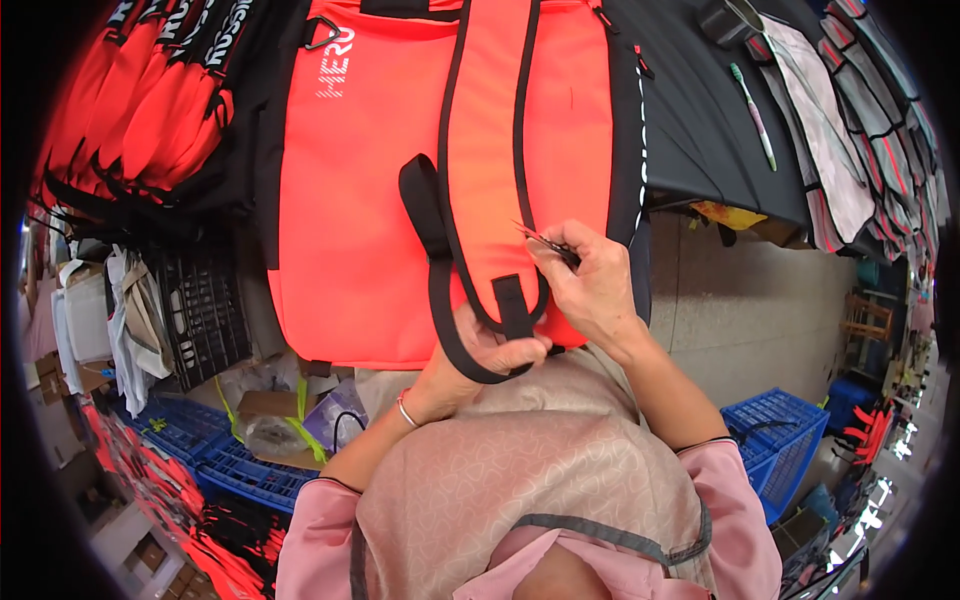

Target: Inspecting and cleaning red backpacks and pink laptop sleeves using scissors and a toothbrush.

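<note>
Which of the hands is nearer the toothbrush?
Right. The right hand is below and left of the toothbrush; the left hand lies farther left and lower.

Pale striped lettering (336,64) climbs the upper left of the coral-red bag (350,230), small white characters (642,150) run down its dark right side, and bold white letters (227,34) mark the bunched red-and-black pieces (145,140) to the left

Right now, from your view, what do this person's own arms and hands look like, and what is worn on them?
Short pink fabric sleeves end in thin dark edging; below, both forearms are bare. A thin, pale bracelet circles the left wrist; none shows on the right. The left hand and right hand wear no gloves.
</note>
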`<state>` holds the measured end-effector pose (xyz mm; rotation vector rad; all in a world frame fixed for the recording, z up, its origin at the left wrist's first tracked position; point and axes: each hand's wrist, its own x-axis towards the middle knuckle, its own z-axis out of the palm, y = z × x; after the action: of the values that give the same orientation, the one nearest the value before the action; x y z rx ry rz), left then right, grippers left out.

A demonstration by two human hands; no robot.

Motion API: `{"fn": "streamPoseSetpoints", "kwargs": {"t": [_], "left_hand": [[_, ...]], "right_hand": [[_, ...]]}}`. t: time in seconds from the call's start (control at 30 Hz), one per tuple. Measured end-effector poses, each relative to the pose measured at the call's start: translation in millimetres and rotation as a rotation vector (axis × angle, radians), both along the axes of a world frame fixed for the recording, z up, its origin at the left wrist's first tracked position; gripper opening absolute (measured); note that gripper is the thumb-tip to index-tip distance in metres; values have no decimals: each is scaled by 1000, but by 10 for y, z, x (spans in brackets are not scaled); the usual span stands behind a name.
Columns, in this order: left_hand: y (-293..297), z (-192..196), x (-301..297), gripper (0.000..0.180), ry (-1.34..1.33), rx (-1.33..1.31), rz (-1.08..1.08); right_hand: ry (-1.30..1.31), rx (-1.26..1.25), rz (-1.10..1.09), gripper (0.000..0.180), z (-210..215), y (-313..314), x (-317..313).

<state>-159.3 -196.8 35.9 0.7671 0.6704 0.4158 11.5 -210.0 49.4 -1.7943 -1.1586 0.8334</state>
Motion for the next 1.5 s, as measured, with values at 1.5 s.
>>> {"fn": "streamPoseSetpoints", "kwargs": {"t": [1.5], "left_hand": [[-85,-275,-527,34,252,1581,-248]], "right_hand": [[239,78,-2,15,-393,-5,-40]]}}
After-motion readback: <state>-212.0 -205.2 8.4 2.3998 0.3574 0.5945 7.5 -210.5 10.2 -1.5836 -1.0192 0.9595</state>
